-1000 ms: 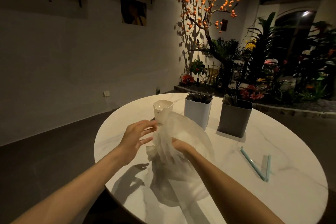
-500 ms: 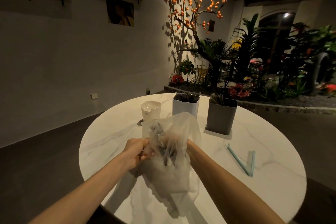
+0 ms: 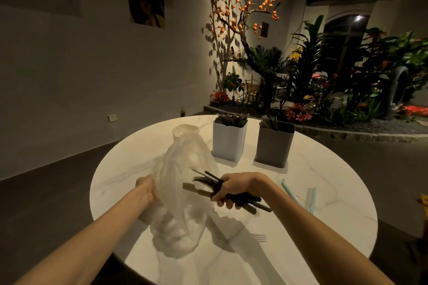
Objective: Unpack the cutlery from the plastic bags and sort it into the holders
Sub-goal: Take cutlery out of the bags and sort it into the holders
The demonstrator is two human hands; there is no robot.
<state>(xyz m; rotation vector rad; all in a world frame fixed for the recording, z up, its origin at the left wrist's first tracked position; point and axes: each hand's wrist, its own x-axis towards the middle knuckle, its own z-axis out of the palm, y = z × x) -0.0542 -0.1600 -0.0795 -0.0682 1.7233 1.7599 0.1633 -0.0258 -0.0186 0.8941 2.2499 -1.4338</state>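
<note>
Nearby: white holder (image 3: 228, 140) | grey holder (image 3: 274, 146) (both stocked) | straws (image 3: 311, 199) right

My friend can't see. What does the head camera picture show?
A person's right hand grips a bunch of dark cutlery just outside a clear plastic bag that the left hand holds above a round white table. Behind stand a white holder and a grey holder, both holding cutlery.

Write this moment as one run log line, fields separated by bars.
left hand holds plastic bag | right hand grips black cutlery bundle, outside bag | holders not yet reached
</note>
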